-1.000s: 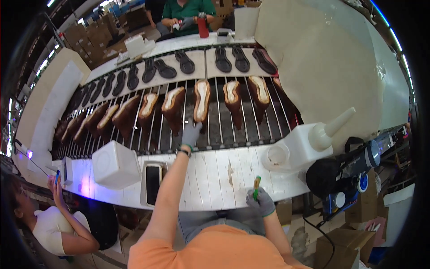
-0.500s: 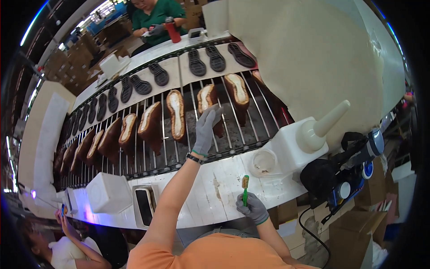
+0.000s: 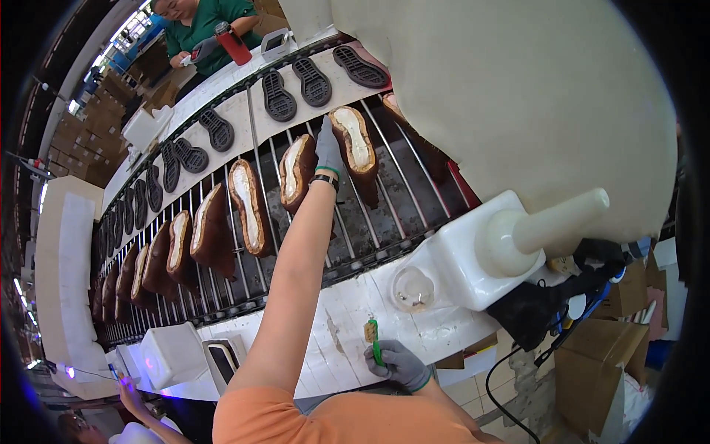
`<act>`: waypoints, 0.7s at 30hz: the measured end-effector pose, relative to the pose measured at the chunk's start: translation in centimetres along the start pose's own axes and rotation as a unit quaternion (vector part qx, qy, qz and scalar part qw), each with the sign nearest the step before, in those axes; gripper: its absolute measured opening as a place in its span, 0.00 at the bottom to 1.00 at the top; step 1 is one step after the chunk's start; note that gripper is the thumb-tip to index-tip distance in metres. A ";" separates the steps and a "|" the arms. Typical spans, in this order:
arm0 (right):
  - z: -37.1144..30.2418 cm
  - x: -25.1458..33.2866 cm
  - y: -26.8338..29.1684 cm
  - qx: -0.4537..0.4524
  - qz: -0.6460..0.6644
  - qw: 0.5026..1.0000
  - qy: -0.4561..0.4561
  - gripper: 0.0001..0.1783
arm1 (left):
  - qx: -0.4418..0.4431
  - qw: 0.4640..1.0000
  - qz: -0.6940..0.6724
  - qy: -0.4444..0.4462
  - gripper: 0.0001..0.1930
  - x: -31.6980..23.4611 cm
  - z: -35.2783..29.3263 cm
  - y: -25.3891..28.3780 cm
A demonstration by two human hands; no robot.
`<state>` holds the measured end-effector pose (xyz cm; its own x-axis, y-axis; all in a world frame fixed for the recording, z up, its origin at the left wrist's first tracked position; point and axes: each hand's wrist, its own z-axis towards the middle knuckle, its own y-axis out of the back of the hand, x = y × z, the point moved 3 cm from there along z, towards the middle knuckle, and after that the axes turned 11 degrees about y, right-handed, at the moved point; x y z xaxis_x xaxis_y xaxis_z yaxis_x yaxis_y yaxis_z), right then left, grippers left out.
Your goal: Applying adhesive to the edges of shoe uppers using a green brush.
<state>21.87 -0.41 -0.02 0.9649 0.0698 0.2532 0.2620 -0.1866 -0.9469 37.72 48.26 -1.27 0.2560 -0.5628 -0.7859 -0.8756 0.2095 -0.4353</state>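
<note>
My left hand (image 3: 328, 148), in a grey glove, reaches over the conveyor into the gap between two brown shoe uppers. Its stretched fingers lie along the left side of the right-hand upper (image 3: 355, 144); the thumb is hidden, and no grip shows. Just left of the hand stands the other upper (image 3: 293, 174), its whitish underside facing up. Near the table's front edge, my gloved right hand (image 3: 401, 365) is closed around a small green-handled brush (image 3: 376, 348), its tan bristles pointing upward.
Dark soles (image 3: 279, 96) lie in a row on the far strip beyond the conveyor rods (image 3: 370, 211). A white container with a spout (image 3: 488, 251) and a clear cup (image 3: 413, 288) stand on the right. Co-workers sit at far left and lower left.
My left hand has moved from above the left-hand upper into the gap beside the right-hand one. My right hand still holds the brush. The whole view has shifted and tilted.
</note>
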 end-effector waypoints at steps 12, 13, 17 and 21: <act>0.0 0.3 -0.6 -0.016 -0.011 1.000 -0.021 0.22 | 0.126 0.992 -0.005 0.021 0.29 -2.5 -1.8 -2.8; 0.1 0.1 -0.5 -0.024 -0.017 0.999 -0.025 0.23 | 0.149 0.987 0.026 0.045 0.27 -2.4 -3.0 -3.1; 0.2 0.0 -0.2 0.003 -0.011 1.000 0.019 0.25 | 0.092 0.994 0.043 -0.043 0.21 -3.4 -6.7 -2.6; 0.4 -0.2 0.2 0.020 0.001 0.998 0.052 0.25 | 0.138 0.985 -0.012 -0.101 0.20 -3.5 -14.7 -1.3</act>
<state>21.72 -0.06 -0.35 0.9627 -0.0326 0.2684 0.2610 -0.1479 -0.9540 31.94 38.16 8.53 0.3754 -0.4050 -0.8337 -0.7314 0.4231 -0.5349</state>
